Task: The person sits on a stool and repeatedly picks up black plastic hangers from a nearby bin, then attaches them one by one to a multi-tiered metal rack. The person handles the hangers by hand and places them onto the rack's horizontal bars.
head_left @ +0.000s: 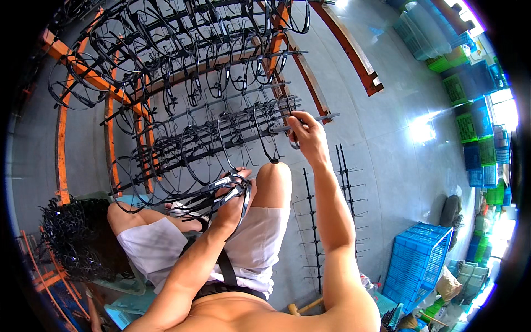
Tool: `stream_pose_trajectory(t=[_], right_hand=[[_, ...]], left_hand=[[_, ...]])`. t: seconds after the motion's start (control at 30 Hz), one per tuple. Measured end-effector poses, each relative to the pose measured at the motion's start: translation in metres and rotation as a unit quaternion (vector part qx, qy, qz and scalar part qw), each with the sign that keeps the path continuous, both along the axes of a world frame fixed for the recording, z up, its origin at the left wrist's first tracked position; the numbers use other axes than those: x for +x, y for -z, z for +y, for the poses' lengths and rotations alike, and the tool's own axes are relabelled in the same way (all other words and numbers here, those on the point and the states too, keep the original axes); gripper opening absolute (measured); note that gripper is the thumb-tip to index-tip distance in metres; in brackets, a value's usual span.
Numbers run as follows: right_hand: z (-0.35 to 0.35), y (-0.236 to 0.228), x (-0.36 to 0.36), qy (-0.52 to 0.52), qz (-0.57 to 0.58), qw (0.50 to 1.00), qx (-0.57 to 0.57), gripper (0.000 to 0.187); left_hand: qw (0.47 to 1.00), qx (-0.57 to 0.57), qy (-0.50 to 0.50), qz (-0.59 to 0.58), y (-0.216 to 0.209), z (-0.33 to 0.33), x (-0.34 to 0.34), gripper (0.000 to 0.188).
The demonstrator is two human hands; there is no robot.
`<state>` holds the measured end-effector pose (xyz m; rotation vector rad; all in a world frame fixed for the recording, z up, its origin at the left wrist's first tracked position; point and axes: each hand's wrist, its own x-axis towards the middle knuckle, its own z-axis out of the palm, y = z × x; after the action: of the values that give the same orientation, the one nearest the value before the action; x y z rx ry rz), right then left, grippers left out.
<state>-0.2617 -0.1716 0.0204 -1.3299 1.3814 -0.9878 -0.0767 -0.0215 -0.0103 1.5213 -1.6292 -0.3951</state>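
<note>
Head view: black hoops [235, 192] are being gripped by the left hand [230, 208]; beside rack rods [328, 117], the right hand [310, 138] is being held fingers curled, grip unclear.

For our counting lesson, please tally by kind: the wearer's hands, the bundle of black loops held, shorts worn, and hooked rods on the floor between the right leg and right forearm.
Hands: 2 (left hand, right hand)
Bundle of black loops: 1
White shorts: 1
Hooked rod: 1
Total: 5
</note>
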Motion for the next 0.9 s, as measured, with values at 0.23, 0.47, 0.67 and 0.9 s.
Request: stream_pose_trajectory(t=[0.23,0.47,0.67,0.9], right_hand=[[0.014,-0.026,-0.012,-0.03,0.116,0.993,0.016,0.03],[0.008,-0.028,-0.017,-0.046,0.079,0.995,0.037,0.029],[0.005,-0.027,-0.016,-0.055,0.044,0.997,0.033,0.028],[0.002,-0.028,-0.016,-0.056,0.022,0.996,0.061,0.027]], left_hand=[[0.999,-0.019,-0.013,0.032,0.003,0.003,-0.004,0.023],[0.999,-0.028,0.012,0.029,0.009,0.002,-0.003,0.025],[0.998,-0.033,0.026,0.05,0.009,0.002,-0.001,0.025],[0.998,-0.023,0.014,0.058,0.008,0.003,-0.002,0.024]])
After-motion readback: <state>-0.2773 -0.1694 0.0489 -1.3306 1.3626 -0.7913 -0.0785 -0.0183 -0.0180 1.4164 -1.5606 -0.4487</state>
